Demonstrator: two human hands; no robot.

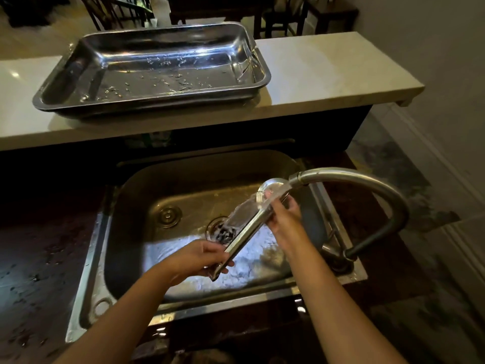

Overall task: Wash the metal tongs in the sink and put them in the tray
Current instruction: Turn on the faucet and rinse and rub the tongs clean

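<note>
The metal tongs [245, 231] are held over the sink [136, 195], slanting from low and near the person up toward the tap, with their rounded far end right under the spout. Water [273, 197] pours from the faucet [367, 190] onto that upper end and runs in a sheet down the arms of the tongs toward the drain [221, 231]. The left hand [199, 258] has the lower end — fingers curled around it, thumb on top, a firm hold. The right hand [284, 219] is up near the wet end, fingers closed against the side of the tongs just below where the stream lands; whether it pinches or only rubs I cannot tell.

The basin floor shines with water around the drain, and a round plug-like disc [169, 216] sits in the floor just left of it. The faucet arches over from the right rim, its base [338, 256] at the near right corner of the sink. The dark counter [39, 258] to the left of the sink is spotted with drops.

Beyond the sink, on a raised pale ledge [315, 82], sits the steel tray [65, 85] — a wide rectangle, set a little askew, holding nothing but scattered droplets and small specks. Dark wooden chairs [115, 11] stand behind the ledge.
</note>
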